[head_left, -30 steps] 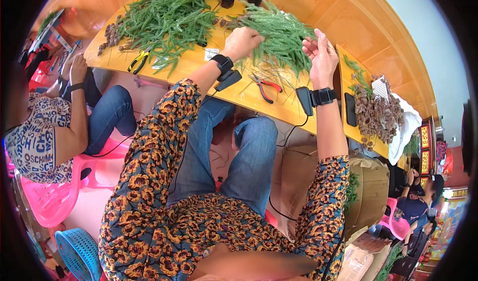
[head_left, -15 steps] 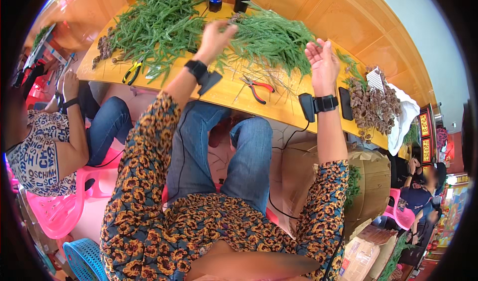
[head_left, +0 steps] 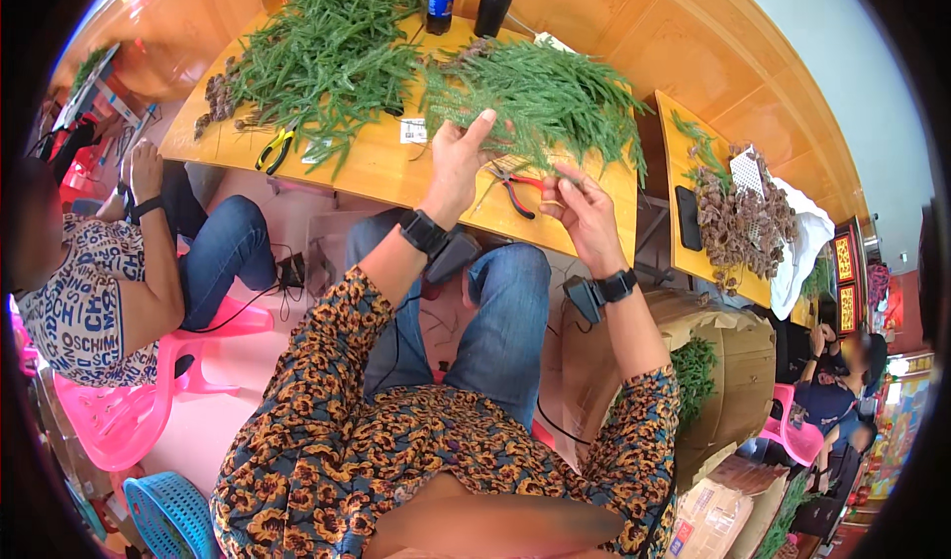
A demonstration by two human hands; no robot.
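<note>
The bare left hand [head_left: 454, 171] is up by the feathery, soft green leafy sprigs [head_left: 565, 94] on the shiny yellow wooden counter [head_left: 386, 171]. Its fingers are bent right at the near edge of the sprigs, but I cannot tell if they grip one. The bare right hand [head_left: 589, 220] is lower, near the same sprigs. Its fingers curl close together, and I cannot tell if they pinch a thin stem. The small metal pliers with red and black handles [head_left: 506, 178] lie between the hands.

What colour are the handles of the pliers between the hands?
Red and black handles, in the head view.
</note>
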